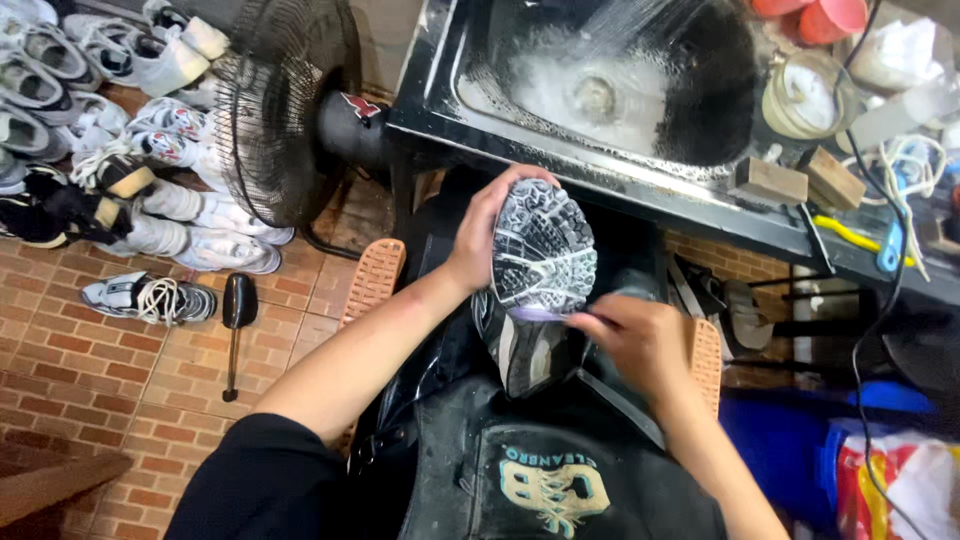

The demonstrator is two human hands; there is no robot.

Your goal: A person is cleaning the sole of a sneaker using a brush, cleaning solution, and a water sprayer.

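Two hands [560, 290] hold a sneaker [540, 255] just below the sink's edge [600, 165].

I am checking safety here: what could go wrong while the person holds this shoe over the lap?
The left hand grips only the toe of the upturned shoe, so it might slip. The right hand looks blurred at the sole edge; its fingers could get scraped. Foamy water in the sink may splash the apron.

1. We cannot see the sneaker [540, 270] upper; only its sole faces us.
2. Right hand [640, 345] blurred; whatever its fingertips pinch stays unresolved.
3. Sink [500, 120] cut off by the top edge.
4. Fan [275, 110] likewise cropped above.
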